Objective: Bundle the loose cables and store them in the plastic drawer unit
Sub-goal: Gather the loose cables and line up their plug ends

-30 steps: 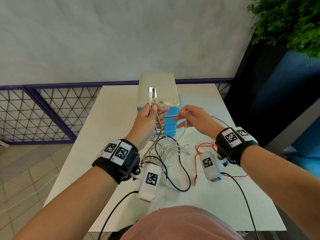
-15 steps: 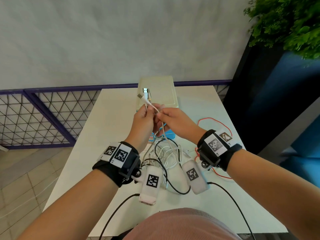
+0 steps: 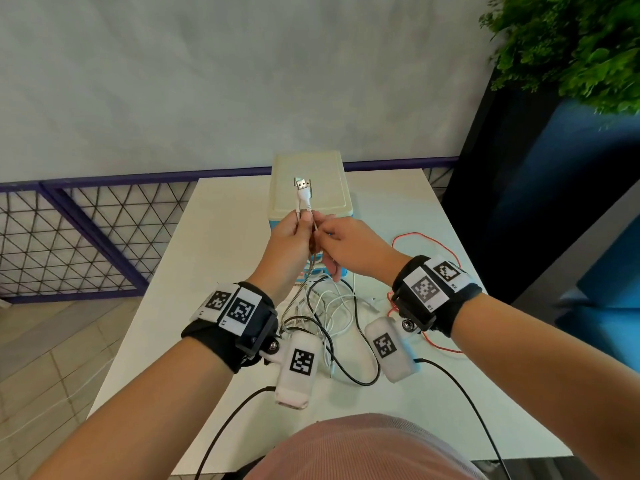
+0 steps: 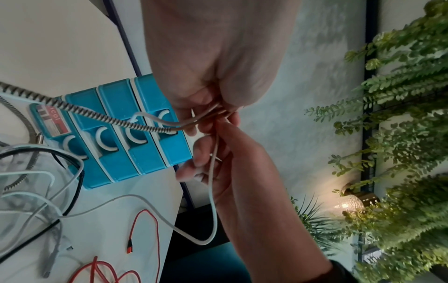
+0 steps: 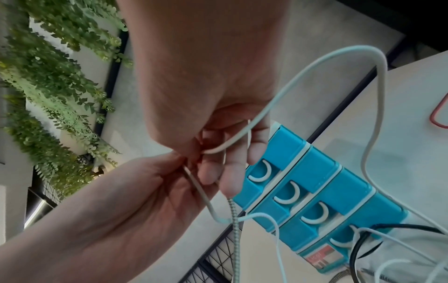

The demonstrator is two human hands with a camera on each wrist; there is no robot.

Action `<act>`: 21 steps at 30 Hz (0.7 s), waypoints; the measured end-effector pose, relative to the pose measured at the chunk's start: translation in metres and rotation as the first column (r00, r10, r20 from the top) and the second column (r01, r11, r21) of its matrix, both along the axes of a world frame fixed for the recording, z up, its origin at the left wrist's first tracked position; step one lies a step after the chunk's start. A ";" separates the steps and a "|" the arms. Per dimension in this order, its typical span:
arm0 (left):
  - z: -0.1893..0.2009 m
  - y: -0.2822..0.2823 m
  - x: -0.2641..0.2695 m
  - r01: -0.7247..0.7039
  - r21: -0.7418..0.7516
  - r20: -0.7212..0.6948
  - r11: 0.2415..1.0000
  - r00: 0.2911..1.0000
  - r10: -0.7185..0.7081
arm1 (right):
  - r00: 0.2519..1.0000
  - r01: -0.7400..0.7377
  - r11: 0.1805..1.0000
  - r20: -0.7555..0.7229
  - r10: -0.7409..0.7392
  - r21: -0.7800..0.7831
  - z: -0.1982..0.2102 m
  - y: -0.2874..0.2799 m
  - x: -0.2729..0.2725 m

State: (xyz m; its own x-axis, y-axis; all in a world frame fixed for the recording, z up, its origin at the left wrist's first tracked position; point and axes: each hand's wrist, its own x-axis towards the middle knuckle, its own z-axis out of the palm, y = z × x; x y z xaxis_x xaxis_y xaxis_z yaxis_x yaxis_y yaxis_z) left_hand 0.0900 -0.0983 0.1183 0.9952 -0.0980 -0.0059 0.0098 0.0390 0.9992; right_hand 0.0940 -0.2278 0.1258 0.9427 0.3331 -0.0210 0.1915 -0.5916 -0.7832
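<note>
My left hand (image 3: 300, 225) grips a white cable and a braided cable (image 4: 97, 116) side by side above the table, their USB plugs (image 3: 302, 188) sticking up from the fist. Touching it on the right, my right hand (image 3: 325, 234) pinches the white cable (image 5: 315, 63), which loops down beside that hand to the table. Right behind both hands stands the drawer unit (image 3: 325, 174), with a cream top and several blue drawers (image 5: 315, 181), all shut. A tangle of white and black cables (image 3: 332, 306) lies on the table under my wrists.
A red cable (image 3: 433, 242) trails over the right side of the white table (image 3: 225, 216). Beyond the table's left edge is a purple mesh railing (image 3: 86, 244). A dark planter with green foliage (image 3: 571, 46) stands to the right.
My right hand has come in from the right with the white cable and now meets the left hand. The white plug now stands upright in the left fist.
</note>
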 end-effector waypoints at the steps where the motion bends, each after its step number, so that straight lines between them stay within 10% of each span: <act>1: 0.000 -0.001 0.000 0.000 0.016 -0.003 1.000 1.000 0.000 | 1.000 -0.019 1.000 -0.007 0.019 -0.011 0.001 -0.001 0.000; 7: -0.003 -0.003 0.001 -0.102 -0.005 0.008 0.995 0.995 0.102 | 0.965 0.153 0.988 0.218 -0.146 -0.014 0.009 -0.022 0.007; 9: -0.004 0.000 0.001 -0.120 -0.019 0.006 0.993 0.993 0.120 | 0.995 -0.035 0.979 0.086 0.054 -0.200 0.010 -0.031 0.005; 14: -0.006 0.001 0.001 -0.128 0.016 0.003 0.992 0.992 0.128 | 0.833 -0.546 0.544 -0.481 0.273 -0.637 -0.027 -0.034 -0.009; 18: -0.005 0.000 -0.001 -0.104 0.049 0.019 0.993 0.995 0.103 | 0.871 -0.411 0.158 -0.335 0.360 -0.898 -0.105 -0.043 -0.030; 21: -0.005 0.000 -0.002 -0.089 0.059 0.028 0.994 0.996 0.087 | 0.855 -0.443 0.019 -0.415 0.311 -0.896 -0.137 -0.045 -0.043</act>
